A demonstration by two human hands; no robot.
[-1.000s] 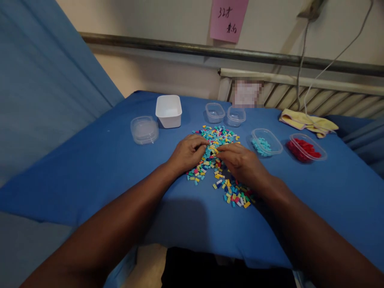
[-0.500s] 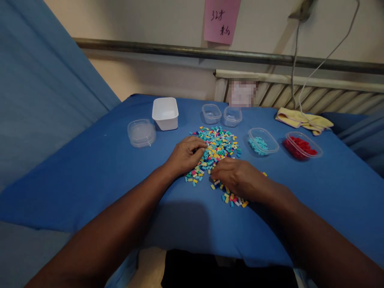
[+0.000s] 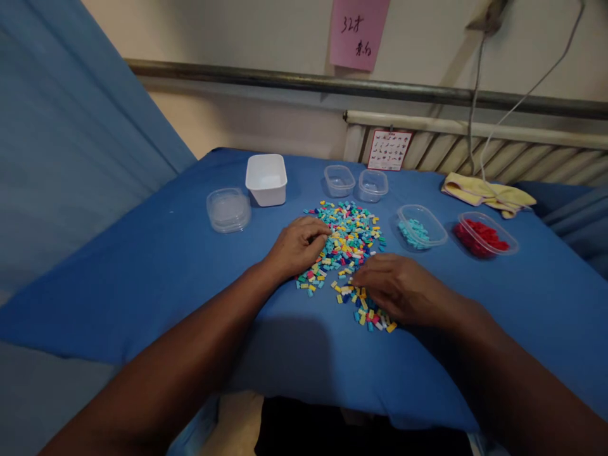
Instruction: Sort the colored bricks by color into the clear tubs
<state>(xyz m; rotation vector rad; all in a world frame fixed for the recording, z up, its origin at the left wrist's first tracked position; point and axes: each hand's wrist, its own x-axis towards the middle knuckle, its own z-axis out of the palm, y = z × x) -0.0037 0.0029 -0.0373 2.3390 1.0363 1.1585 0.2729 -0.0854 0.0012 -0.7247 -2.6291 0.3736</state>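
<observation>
A heap of small toy building bricks (image 3: 349,237) in yellow, turquoise, blue, white and red lies on the blue cloth. At the heap's left side my left hand (image 3: 299,246) rests with curled fingers, thumb near the index finger; whatever is between the tips is hidden. My right hand (image 3: 401,285) hovers low over the nearer right part, its fingers pressed together and pointing left. I cannot make out what its fingertips hold. To the right stand a clear tub of turquoise bricks (image 3: 420,227) and a clear tub of red bricks (image 3: 489,237).
Two small clear tubs (image 3: 339,182) stand behind the heap. A white container (image 3: 266,180) and stacked clear lids (image 3: 228,210) are at the back left. A yellow cloth (image 3: 484,192) lies at the back right, below a hanging cord (image 3: 475,107). Behind is a radiator (image 3: 444,142).
My right hand has drawn back from the heap's middle toward the near right, uncovering bricks there. My left hand has stayed in place at the heap's edge. The view has shifted slightly.
</observation>
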